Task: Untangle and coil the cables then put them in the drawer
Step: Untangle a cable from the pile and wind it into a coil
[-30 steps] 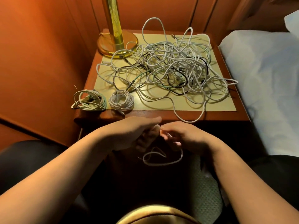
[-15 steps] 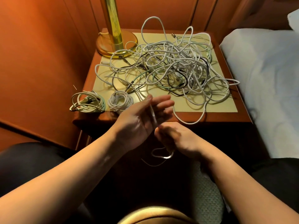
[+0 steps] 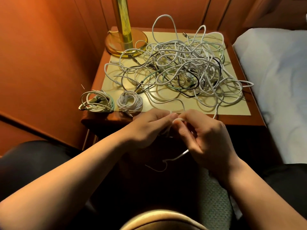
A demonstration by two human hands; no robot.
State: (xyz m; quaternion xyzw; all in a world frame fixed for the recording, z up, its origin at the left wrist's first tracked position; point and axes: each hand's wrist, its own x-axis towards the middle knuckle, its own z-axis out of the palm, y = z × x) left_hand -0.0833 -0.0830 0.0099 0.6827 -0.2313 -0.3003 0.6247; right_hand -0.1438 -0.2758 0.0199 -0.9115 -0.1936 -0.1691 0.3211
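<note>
Now the left hand (image 3: 149, 128) and right hand (image 3: 206, 135) meet, each pinching a white cable (image 3: 177, 121) looped between their fingertips; its tail hangs below them; the tangle (image 3: 182, 67) lies beyond on the worktop (image 3: 232, 118); two coils (image 3: 113, 102) sit left of the hands.

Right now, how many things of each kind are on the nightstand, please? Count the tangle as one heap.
Coiled cable bundles: 2, one at the front left corner, one beside it.
Tangled cable heap: 1.
Brass lamp: 1.
Total: 4.
</note>
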